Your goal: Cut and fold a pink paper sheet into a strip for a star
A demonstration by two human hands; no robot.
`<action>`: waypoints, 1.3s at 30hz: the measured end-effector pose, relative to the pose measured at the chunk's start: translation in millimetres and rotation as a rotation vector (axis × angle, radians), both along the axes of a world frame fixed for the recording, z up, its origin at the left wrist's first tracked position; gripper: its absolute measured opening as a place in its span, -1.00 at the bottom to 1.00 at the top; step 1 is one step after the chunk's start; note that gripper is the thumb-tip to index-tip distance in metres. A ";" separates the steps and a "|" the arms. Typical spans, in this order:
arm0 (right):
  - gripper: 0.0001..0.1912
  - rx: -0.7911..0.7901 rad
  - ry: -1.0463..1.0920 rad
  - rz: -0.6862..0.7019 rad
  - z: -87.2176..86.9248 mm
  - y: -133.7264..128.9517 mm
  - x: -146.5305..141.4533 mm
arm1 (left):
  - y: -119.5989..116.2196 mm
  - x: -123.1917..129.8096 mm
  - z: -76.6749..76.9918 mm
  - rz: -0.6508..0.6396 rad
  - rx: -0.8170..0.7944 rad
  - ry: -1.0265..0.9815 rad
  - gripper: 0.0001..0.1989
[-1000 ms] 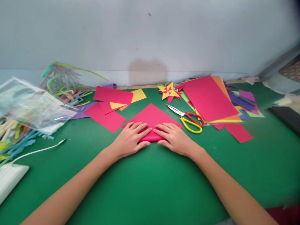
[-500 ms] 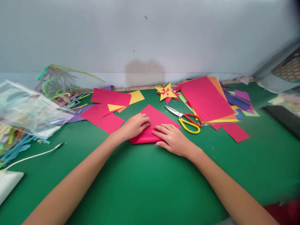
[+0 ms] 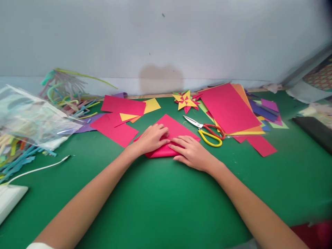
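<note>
A square of red paper [image 3: 172, 126] lies cornerwise on the table, its near corner folded up so a straight edge faces me. My left hand [image 3: 153, 137] rests on the left part of this fold, fingers curled and pressed onto the paper, its thumb pointing at the fold's middle. On the right part of the fold lies my right hand [image 3: 190, 151], fingers stretched out and flat, the thumb by the near edge. Both sets of fingertips almost meet at the folded corner, which they partly hide. Scissors [image 3: 204, 128] with red and yellow handles lie right of the paper.
Behind the scissors sits a yellow and red folded paper star [image 3: 185, 102]. A stack of coloured sheets [image 3: 230, 109] lies to its right. Red paper pieces [image 3: 116, 129], a clear plastic bag [image 3: 33, 117], fuzzy craft stems [image 3: 67, 93] and a white cable [image 3: 38, 170] occupy the left.
My left hand has slid slightly right along the fold, its thumb now nearer the right fingertips. My right hand stays in place on the paper. The view has shifted a little.
</note>
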State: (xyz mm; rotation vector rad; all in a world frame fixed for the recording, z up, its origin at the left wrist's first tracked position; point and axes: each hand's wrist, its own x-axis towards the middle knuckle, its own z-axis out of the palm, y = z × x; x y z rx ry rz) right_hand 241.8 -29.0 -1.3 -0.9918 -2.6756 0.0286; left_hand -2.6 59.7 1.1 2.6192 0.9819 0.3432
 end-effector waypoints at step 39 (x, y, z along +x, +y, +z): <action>-0.13 -0.027 -0.114 -0.019 5.1 -53.3 -20.4 | 0.3 0.3 3.9 0.002 -0.020 0.018 -0.82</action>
